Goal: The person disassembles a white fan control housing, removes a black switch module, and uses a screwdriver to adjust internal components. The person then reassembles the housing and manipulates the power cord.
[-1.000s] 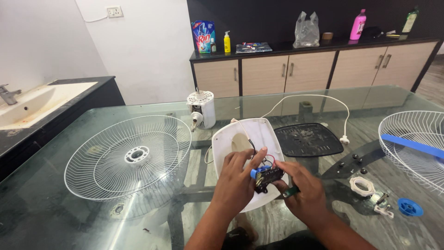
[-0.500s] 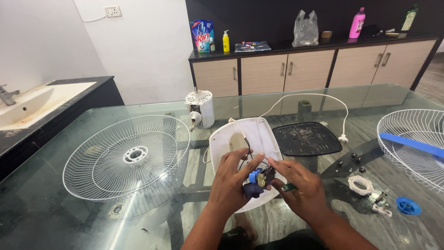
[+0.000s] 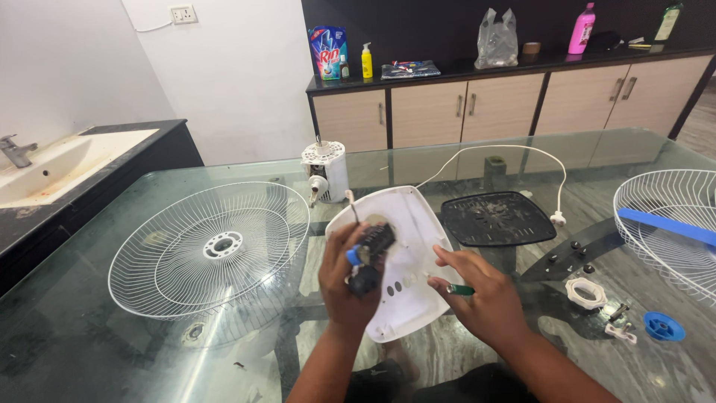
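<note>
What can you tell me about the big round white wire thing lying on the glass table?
The round white wire fan guard lies flat on the glass table, left of the person's left hand. Thin metal-looking spokes run from a small centre ring with holes out to a thicker rim. It looks whole and empty. Neither hand touches it; only the table does.

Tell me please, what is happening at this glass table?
A person is working on a taken-apart fan at a glass table. The left hand holds a small black part with wires over a white plastic cover. The right hand holds a green-handled tool beside it. A white wire grille lies to the left, a black base plate to the right, and small loose parts lie near the right edge.
</note>
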